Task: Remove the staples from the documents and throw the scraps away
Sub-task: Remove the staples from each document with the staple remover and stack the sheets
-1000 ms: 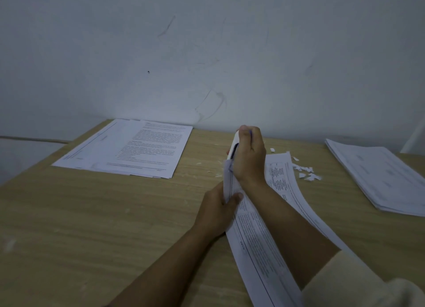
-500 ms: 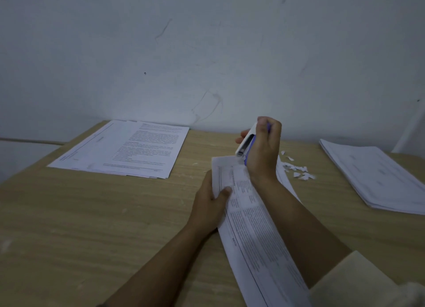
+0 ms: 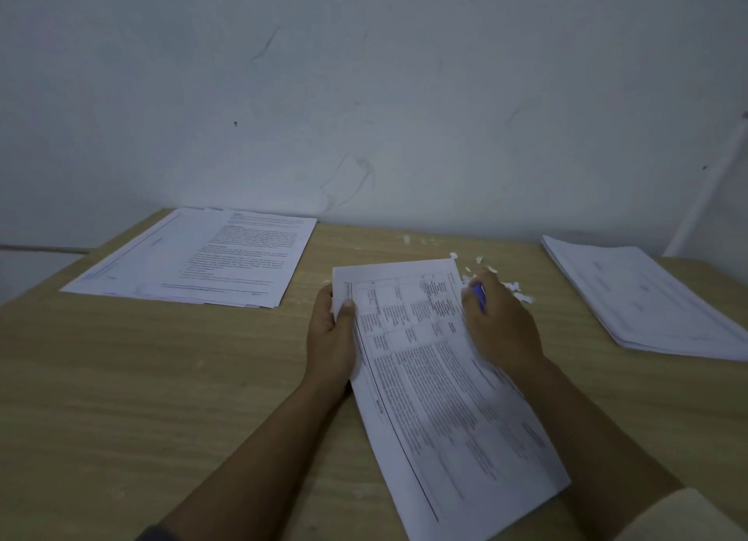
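A printed document (image 3: 437,382) lies flat in front of me on the wooden table (image 3: 162,378). My left hand (image 3: 334,338) grips its left edge near the top corner, thumb on the page. My right hand (image 3: 502,322) rests over the right side of the sheet, fingers curled round a blue and white staple remover (image 3: 479,295), of which only a blue part shows. Small white paper scraps (image 3: 514,287) lie just beyond my right hand.
A spread of printed sheets (image 3: 202,257) lies at the far left of the table. Another stack of documents (image 3: 639,297) sits at the far right. A few stray scraps (image 3: 406,239) lie near the wall, which runs along the table's back edge.
The document was held up on edge and now lies flat. My right hand came down with the staple remover from above the top corner onto the page's right side.
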